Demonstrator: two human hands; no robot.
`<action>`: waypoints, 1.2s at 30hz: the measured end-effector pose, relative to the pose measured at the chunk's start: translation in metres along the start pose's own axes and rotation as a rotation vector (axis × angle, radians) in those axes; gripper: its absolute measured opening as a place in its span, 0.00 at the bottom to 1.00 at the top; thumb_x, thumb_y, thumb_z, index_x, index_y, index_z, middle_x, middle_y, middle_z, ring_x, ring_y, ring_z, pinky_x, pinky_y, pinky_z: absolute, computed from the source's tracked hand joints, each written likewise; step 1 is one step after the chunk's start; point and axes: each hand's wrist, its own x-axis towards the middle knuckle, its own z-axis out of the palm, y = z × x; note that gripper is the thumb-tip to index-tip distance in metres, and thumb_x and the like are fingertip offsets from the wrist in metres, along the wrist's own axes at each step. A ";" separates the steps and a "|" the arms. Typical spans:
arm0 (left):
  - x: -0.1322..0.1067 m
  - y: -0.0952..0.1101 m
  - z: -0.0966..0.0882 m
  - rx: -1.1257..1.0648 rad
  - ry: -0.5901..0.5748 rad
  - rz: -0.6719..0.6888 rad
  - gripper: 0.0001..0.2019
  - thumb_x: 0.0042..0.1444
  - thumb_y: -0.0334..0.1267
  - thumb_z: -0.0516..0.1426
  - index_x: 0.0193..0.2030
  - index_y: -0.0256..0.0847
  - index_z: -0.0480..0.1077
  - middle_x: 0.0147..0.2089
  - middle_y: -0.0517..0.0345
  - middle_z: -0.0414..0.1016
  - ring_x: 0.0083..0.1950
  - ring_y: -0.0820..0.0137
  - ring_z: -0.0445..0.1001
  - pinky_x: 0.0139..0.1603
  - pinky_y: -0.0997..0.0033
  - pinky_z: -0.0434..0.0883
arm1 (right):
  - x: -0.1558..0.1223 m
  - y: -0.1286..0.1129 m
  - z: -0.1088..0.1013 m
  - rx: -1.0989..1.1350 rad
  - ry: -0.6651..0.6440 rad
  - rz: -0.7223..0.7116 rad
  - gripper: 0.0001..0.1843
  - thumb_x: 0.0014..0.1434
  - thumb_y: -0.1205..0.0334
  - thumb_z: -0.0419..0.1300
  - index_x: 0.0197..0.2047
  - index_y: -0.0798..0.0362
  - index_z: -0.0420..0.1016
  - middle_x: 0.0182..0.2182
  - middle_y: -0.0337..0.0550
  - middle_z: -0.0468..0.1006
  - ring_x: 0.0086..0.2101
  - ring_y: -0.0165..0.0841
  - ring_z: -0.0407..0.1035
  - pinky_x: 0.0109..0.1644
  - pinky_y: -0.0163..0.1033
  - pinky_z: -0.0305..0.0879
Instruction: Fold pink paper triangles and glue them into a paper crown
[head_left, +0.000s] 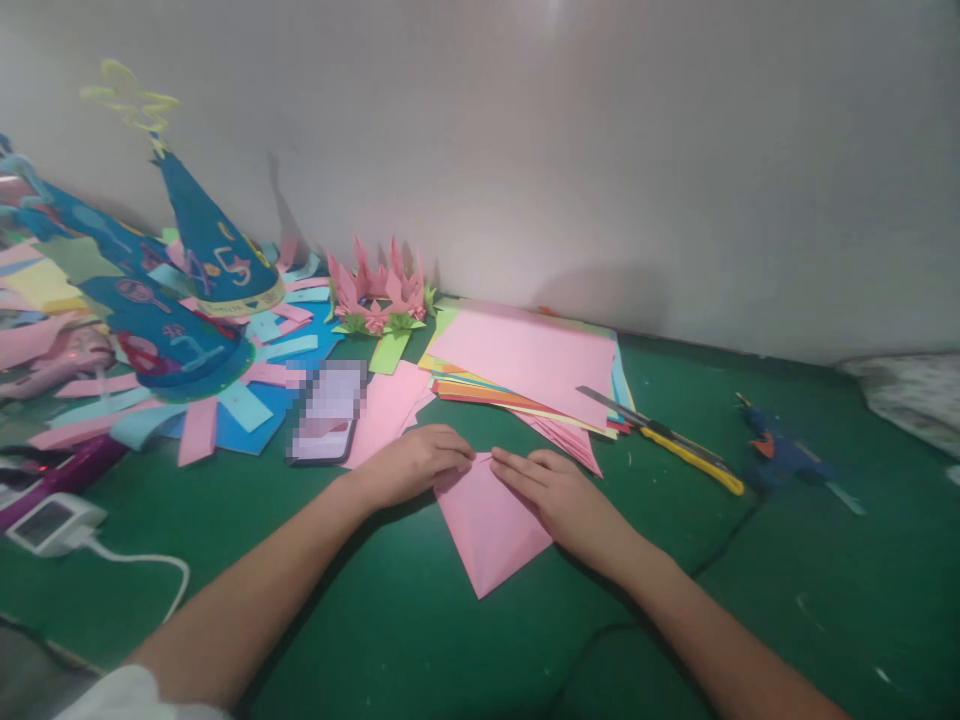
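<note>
A pink sheet of folding paper [491,535] lies on the green table in front of me, folded to a point at its near end. My left hand [424,462] pinches its upper left edge, fingertips close to the top middle. From the other side, my right hand [555,495] grips the upper right edge, index finger stretched along the paper. The fingertips of both hands almost meet at the top fold. My palms hide the paper's side corners. Just beyond the hands lies a stack of coloured paper [525,350], pink on top.
A yellow utility knife [694,458], blade out, rests partly on the stack. Left of it are a phone [326,412], a pink paper crown [382,290] and blue cone hats [214,235]. A glue gun [787,450] lies right. A white cable [146,560] curls at left; a wall stands behind.
</note>
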 end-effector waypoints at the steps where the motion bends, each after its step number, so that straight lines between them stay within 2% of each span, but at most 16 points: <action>1: 0.000 0.000 0.000 -0.002 -0.005 0.006 0.11 0.63 0.31 0.49 0.41 0.37 0.73 0.44 0.50 0.76 0.45 0.68 0.70 0.46 0.67 0.69 | 0.000 0.000 0.000 0.003 0.004 -0.002 0.28 0.57 0.78 0.48 0.61 0.53 0.62 0.59 0.44 0.65 0.38 0.35 0.63 0.44 0.43 0.69; 10: -0.001 -0.001 -0.004 0.013 -0.054 0.027 0.11 0.63 0.31 0.48 0.42 0.38 0.72 0.44 0.49 0.75 0.46 0.67 0.70 0.47 0.67 0.68 | 0.001 -0.001 0.000 0.011 0.010 0.005 0.29 0.57 0.78 0.48 0.61 0.54 0.61 0.59 0.44 0.66 0.38 0.35 0.63 0.44 0.43 0.69; 19: 0.004 0.004 -0.007 0.031 -0.079 0.044 0.11 0.61 0.28 0.48 0.36 0.36 0.72 0.42 0.51 0.76 0.42 0.69 0.69 0.44 0.69 0.67 | -0.001 -0.001 0.002 0.021 0.004 0.018 0.30 0.57 0.79 0.47 0.62 0.52 0.60 0.60 0.42 0.64 0.39 0.35 0.63 0.45 0.43 0.69; 25: 0.003 0.003 -0.010 0.001 -0.058 0.050 0.12 0.63 0.32 0.49 0.35 0.37 0.73 0.41 0.51 0.76 0.41 0.69 0.68 0.42 0.70 0.66 | -0.001 -0.001 0.001 -0.008 -0.011 0.000 0.28 0.57 0.80 0.47 0.60 0.58 0.62 0.59 0.45 0.65 0.38 0.36 0.61 0.45 0.43 0.69; 32: -0.001 -0.004 -0.012 -0.018 -0.011 0.096 0.09 0.61 0.37 0.54 0.36 0.37 0.73 0.37 0.53 0.77 0.37 0.71 0.69 0.44 0.69 0.65 | -0.001 0.000 0.003 0.004 -0.017 0.011 0.29 0.57 0.79 0.48 0.61 0.56 0.61 0.59 0.44 0.64 0.39 0.36 0.61 0.44 0.42 0.69; 36: 0.001 0.000 -0.010 0.074 -0.032 0.076 0.11 0.63 0.37 0.51 0.36 0.36 0.72 0.33 0.53 0.75 0.36 0.71 0.67 0.42 0.69 0.64 | -0.001 0.000 0.003 0.002 -0.005 0.004 0.28 0.58 0.79 0.47 0.61 0.56 0.62 0.59 0.44 0.65 0.38 0.36 0.61 0.44 0.43 0.69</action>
